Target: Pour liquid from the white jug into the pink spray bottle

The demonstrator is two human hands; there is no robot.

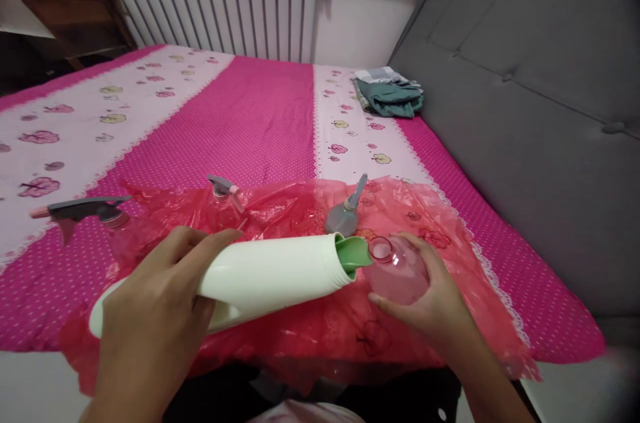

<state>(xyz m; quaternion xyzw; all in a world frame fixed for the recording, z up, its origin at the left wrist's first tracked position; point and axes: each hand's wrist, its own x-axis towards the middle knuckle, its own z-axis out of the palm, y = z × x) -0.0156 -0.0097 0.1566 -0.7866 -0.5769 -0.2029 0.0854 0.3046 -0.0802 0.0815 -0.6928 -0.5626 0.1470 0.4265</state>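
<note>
Left hand [155, 290] clamps a likely heavy jug [273, 270]; opposite, right hand [440, 296] cups a light-looking pink bottle [397, 280], best held mid-body.

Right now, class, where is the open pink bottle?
In the head view, the open pink bottle is right of centre, held in the right hand, its mouth close to the green spout of the white bottle.

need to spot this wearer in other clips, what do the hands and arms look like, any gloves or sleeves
Both the left hand and the right hand are bare, with no gloves. No sleeve covers either wrist, and no watch, bracelet or marking shows there. No ring is visible, though some fingers are partly hidden.
</note>
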